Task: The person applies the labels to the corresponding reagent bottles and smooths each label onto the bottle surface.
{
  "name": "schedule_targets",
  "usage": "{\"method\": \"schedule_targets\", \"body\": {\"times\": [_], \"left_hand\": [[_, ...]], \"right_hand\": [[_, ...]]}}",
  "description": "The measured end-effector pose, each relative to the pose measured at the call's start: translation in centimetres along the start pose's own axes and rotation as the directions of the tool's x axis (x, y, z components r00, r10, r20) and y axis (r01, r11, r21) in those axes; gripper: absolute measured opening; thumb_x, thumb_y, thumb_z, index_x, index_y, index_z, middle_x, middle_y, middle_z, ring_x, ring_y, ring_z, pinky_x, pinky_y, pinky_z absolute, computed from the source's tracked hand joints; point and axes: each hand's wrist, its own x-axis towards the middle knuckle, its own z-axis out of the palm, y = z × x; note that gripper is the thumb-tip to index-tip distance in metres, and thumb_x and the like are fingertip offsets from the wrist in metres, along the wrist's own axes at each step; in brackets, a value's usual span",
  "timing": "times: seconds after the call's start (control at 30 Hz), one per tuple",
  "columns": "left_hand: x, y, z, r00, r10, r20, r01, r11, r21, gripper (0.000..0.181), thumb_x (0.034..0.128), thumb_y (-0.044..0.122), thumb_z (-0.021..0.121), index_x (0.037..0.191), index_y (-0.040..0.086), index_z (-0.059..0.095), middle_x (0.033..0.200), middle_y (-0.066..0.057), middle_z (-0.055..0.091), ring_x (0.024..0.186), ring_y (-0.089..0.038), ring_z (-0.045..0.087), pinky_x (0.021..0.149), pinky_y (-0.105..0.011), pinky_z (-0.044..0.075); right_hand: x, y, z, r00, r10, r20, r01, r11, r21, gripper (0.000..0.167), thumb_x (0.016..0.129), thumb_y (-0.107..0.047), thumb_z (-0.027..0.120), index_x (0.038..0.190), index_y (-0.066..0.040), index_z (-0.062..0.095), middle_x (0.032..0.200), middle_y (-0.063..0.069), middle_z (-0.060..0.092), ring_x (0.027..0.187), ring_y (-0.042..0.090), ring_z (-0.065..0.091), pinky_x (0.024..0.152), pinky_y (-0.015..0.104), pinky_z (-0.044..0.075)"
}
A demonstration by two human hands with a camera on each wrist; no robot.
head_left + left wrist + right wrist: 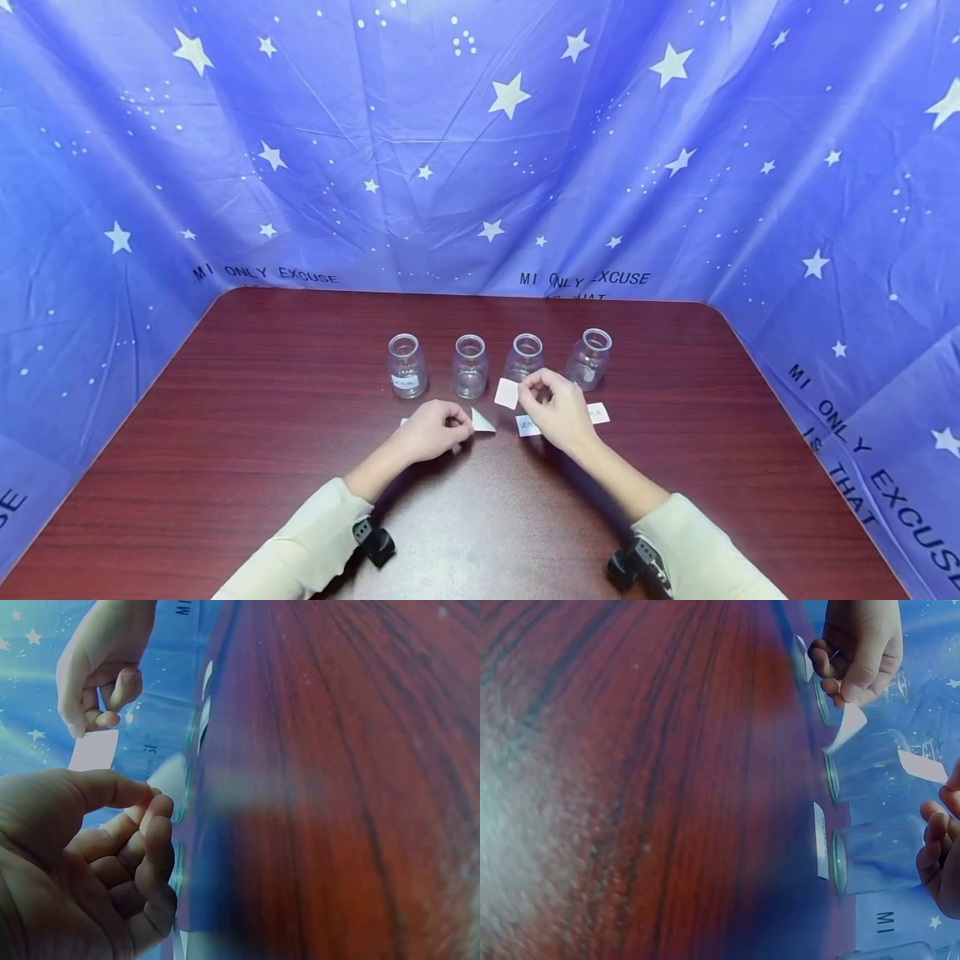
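Note:
In the head view my left hand (433,431) pinches a curled white piece of paper (482,422) between thumb and forefinger, above the table. My right hand (557,410) pinches a flat white square label (507,393) by its edge, in front of a clear glass jar (527,347) that it partly hides. The right wrist view shows the curl of the left hand's paper (847,727) and the right hand's label (922,766) apart from each other. To the left stand a second jar (470,367) and one with a written label (405,382) on its front. A fourth jar (592,354) stands at the right.
A written paper slip (528,426) lies beneath the right hand, and another slip (599,413) lies to its right. A further white slip (405,421) shows partly behind the left hand. The dark red wooden table (262,400) meets a blue star-patterned curtain (420,208).

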Motion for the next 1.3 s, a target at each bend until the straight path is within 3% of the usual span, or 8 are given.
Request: {"method": "schedule_targets", "body": {"times": [0.27,0.53,0.73,1.03,1.3], "left_hand": [[-0.41,0.34,-0.03,0.999,-0.038,-0.029,0.041,0.991,0.126,0.009,0.0808,0.015,0.063,0.077,0.009,0.069,0.060,-0.001,0.064,0.052,-0.004,0.054,0.054,-0.019,0.043],[-0.53,0.48,0.11,0.994,-0.084,-0.067,0.099,0.958,0.270,0.006,0.0781,0.019,0.065,0.073,0.017,0.067,0.055,0.008,0.060,0.052,-0.003,0.052,0.056,-0.023,0.042],[-0.55,0.61,0.20,0.988,-0.112,-0.108,0.142,0.935,0.324,0.007,0.0768,0.024,0.067,0.071,0.021,0.065,0.055,0.009,0.059,0.056,-0.006,0.052,0.057,-0.029,0.043],[-0.64,0.51,0.20,0.985,-0.112,-0.133,0.151,0.933,0.327,0.011,0.0768,0.028,0.068,0.069,0.022,0.063,0.056,0.011,0.058,0.056,-0.008,0.051,0.056,-0.030,0.041],[-0.48,0.60,-0.36,0.990,-0.075,-0.119,0.098,0.975,0.198,0.007,0.0787,0.023,0.066,0.074,0.018,0.064,0.059,0.007,0.061,0.048,-0.004,0.051,0.054,-0.023,0.040]], "right_hand": [[-0.26,0.07,0.31,1.000,-0.002,0.007,0.002,1.000,0.012,0.006,0.080,-0.009,0.061,0.075,-0.012,0.064,0.061,-0.005,0.056,0.051,0.004,0.044,0.048,0.018,0.037],[-0.38,0.18,0.57,1.000,-0.013,0.012,0.013,1.000,0.012,0.007,0.080,-0.009,0.061,0.075,-0.012,0.064,0.062,-0.005,0.056,0.052,0.005,0.044,0.048,0.018,0.038],[-0.51,0.21,0.67,1.000,-0.014,0.025,0.014,1.000,0.006,0.007,0.081,-0.009,0.061,0.076,-0.012,0.064,0.063,-0.005,0.057,0.052,0.004,0.044,0.048,0.018,0.038],[-0.56,0.17,0.80,0.999,-0.027,0.030,0.026,1.000,0.017,0.006,0.081,-0.009,0.060,0.077,-0.011,0.064,0.064,-0.005,0.057,0.053,0.003,0.044,0.048,0.018,0.038],[-0.69,-0.04,1.03,0.999,-0.010,0.035,0.011,1.000,-0.026,0.007,0.082,-0.012,0.060,0.077,-0.014,0.064,0.064,-0.007,0.056,0.055,0.004,0.045,0.051,0.018,0.039]]}}
